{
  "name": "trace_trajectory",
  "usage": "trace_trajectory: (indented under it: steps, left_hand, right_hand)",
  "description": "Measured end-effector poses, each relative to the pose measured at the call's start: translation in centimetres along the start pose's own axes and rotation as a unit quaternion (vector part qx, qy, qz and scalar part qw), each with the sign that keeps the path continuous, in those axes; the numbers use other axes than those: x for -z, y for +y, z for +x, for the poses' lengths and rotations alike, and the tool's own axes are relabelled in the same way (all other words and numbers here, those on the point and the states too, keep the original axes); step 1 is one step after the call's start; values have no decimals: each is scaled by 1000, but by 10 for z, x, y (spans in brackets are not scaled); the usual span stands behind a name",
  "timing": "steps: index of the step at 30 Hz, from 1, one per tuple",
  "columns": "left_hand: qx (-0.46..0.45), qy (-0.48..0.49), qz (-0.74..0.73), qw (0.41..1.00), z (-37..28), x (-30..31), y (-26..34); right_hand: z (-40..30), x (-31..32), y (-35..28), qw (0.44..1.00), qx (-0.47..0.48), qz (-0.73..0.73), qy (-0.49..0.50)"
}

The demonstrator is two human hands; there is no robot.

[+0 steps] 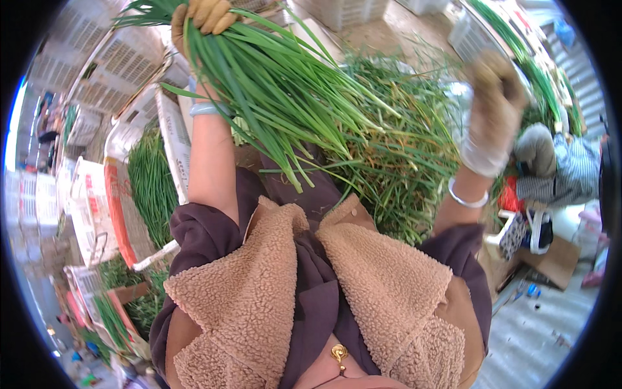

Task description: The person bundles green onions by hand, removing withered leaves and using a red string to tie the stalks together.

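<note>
My left hand (206, 19), in a tan glove, is closed around a bunch of long flat green leaves, probably garlic chives (286, 82). The pale stem ends point down and to the right, over my lap. My right hand (495, 80), in a brownish glove with a whitish cuff, is raised at the right and blurred, apart from the bunch; its fingers look curled, but whether it holds anything is unclear. Between the hands lies a heap of loose green and yellowed leaves (403, 165), reaching down beside my right arm.
At the left stand stacked white plastic crates (116, 63) and a crate of green leaves (150, 189) with an orange-red edge. Another person (563, 165) in striped clothing sits at the right, near a cardboard box (551, 262). More green bundles (539, 87) lie along the upper right.
</note>
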State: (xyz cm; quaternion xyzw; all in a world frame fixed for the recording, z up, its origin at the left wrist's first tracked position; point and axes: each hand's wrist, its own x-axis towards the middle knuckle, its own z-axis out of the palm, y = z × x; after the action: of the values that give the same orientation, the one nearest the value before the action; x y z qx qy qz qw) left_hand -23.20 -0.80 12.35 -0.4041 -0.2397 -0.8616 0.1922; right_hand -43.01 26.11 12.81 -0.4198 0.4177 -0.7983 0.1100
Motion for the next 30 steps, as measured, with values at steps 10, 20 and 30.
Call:
trace_trajectory:
  steps: [10,20,30]
  left_hand:
    - [-42,295,396,869,26,-48,-6]
    - [188,248,706,636,115,-37,-177]
    - [179,25,779,600,71,16,-97]
  right_hand:
    - [-54,73,76,825,-172,-487,-231]
    - [-25,-34,110,987,-110,116,-13]
    - [-29,40,104,935,-215,252,126]
